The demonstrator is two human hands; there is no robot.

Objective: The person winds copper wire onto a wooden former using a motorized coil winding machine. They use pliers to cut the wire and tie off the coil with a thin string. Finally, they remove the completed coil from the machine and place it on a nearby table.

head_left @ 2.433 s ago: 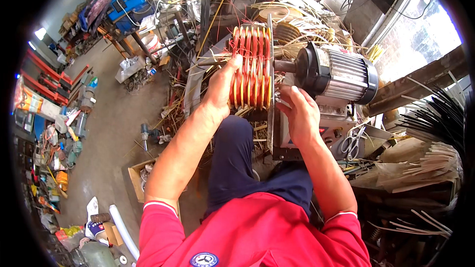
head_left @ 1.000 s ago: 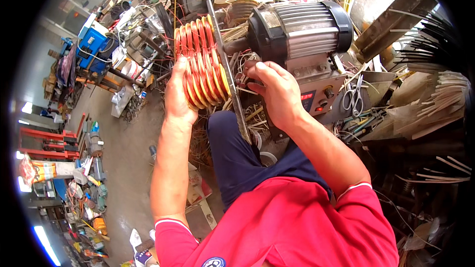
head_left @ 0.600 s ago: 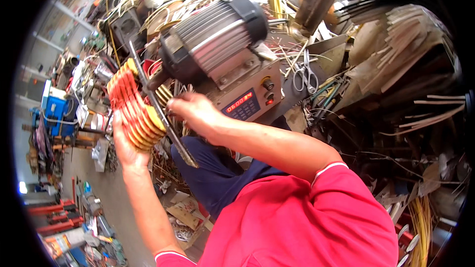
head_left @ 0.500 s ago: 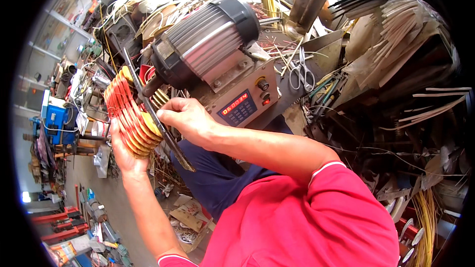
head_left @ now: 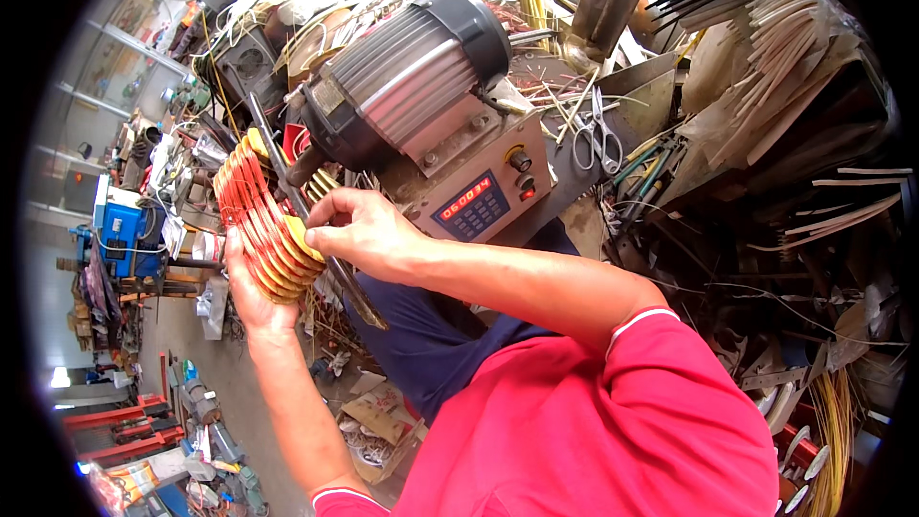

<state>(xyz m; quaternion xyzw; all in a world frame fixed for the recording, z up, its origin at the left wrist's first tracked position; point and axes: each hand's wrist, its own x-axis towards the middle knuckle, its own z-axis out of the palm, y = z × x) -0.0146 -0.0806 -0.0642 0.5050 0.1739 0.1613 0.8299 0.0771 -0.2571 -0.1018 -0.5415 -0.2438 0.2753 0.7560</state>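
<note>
Right hand (head_left: pixel 359 232) moved to plate (head_left: pixel 358 300) edge, grip unclear, wire coils (head_left: pixel 257 203) clasped in left hand (head_left: pixel 257 299)

The left hand (head_left: pixel 260 301) cups (right hand (head_left: pixel 360 232) curled).

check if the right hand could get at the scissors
Probably yes: the scissors lie mostly uncovered, though the right hand is at the metal plate, with the control box between them.
</note>
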